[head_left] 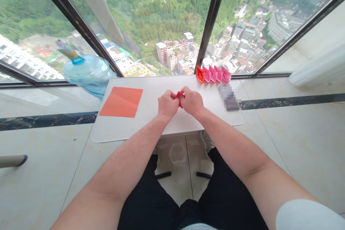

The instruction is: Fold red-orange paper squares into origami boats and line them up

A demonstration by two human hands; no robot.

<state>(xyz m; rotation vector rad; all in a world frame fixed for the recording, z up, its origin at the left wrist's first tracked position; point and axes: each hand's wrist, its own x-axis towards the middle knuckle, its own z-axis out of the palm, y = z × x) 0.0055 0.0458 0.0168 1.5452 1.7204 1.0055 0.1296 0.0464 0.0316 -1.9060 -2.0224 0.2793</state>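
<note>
My left hand [167,104] and my right hand [192,101] meet over the middle of a small white table [129,129]. Both are closed in a pinch on a small folded piece of red paper [179,96], most of it hidden by my fingers. A flat orange sheet of paper [122,101] lies on the table to the left of my hands. At the table's far edge stands a row of several folded paper shapes [212,74], one orange and the others pink.
A phone [229,96] lies on the table right of my hands. A big blue water jug [87,73] lies on its side at the table's left. Floor-to-ceiling windows [161,18] stand just behind the table. Tiled floor surrounds it.
</note>
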